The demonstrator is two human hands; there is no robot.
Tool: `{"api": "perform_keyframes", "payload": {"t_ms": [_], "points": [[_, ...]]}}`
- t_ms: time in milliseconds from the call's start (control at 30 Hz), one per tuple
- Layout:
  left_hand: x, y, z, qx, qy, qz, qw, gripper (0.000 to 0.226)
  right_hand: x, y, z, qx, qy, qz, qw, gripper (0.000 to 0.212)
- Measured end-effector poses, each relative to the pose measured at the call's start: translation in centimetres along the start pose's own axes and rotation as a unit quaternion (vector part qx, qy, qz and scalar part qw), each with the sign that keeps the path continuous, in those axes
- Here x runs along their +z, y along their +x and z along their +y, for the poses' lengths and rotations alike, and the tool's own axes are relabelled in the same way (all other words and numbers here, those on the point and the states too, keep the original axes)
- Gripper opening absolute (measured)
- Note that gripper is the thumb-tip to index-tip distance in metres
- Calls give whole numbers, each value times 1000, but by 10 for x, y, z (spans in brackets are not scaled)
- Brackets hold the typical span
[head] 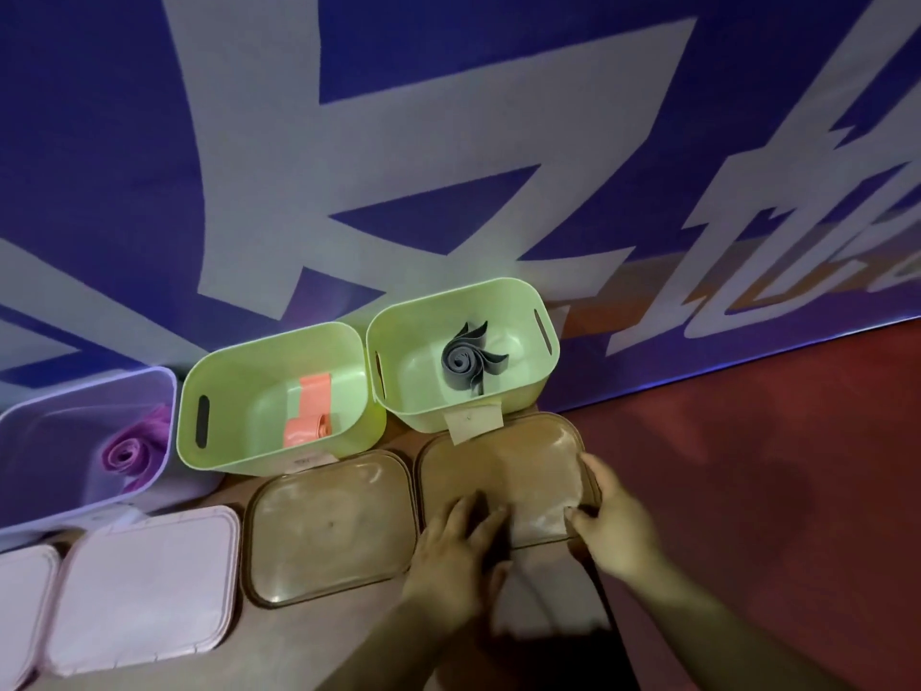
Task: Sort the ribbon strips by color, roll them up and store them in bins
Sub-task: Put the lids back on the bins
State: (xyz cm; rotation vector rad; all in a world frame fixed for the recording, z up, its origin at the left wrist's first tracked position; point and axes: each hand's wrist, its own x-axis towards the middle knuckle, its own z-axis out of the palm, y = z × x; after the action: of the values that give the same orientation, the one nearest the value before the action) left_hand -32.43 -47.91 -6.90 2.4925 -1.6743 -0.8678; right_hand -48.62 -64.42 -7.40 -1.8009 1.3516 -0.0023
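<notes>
Head view: I am looking down on three bins in a row against a blue banner (448, 117) with large pale lettering, and on four lids lying in front of them.
Left hand (456, 551): fingers spread and laid flat on the near left part of the right brown lid (503, 456). I see nothing held in it, though the hand is blurred.
Right hand (615, 523): at the lid's right edge, with the thumb on top and the fingers curled over the rim, so I read it as clamped on that lid.
Right green bin (518, 321): just behind that lid, holding a grey ribbon roll (461, 361) with loose ends fanning out. A paper tag (473, 422) hangs at its front.
Middle green bin (249, 391): touching the right one, with a salmon ribbon (311, 406) inside, partly rolled, one end leaning up the wall.
Lilac bin (65, 441): furthest left, with a purple ribbon roll (134, 448) against its right wall.
Left brown lid (329, 526): flat, just beside the lid under my hands.
Pink lids: one (144, 586) left of the brown pair, another (22, 605) cut off by the frame edge.
Red floor (772, 466): to the right.
Dark strip below the right hand: I cannot tell what it is.
</notes>
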Motion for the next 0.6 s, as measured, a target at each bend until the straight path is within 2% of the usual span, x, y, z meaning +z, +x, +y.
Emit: {"api": "perform_keyframes", "payload": {"t_ms": [167, 267, 367, 433, 600], "points": [[2, -5, 1, -12, -31, -2, 999, 67, -9, -18, -2, -27, 114, 38, 992, 78], [-14, -14, 9, 15, -163, 53, 985, 65, -22, -33, -20, -38, 214, 60, 974, 64], [-39, -24, 28, 36, -305, 109, 946, 66, -37, -54, -49, -54, 302, 47, 951, 55], [-58, -30, 43, 40, -401, 133, 906, 68, -46, -68, -67, -67, 342, 37, 936, 50], [-96, -42, 65, 62, -501, 198, 840, 64, -57, -93, -89, -100, 395, 4, 913, 41]]}}
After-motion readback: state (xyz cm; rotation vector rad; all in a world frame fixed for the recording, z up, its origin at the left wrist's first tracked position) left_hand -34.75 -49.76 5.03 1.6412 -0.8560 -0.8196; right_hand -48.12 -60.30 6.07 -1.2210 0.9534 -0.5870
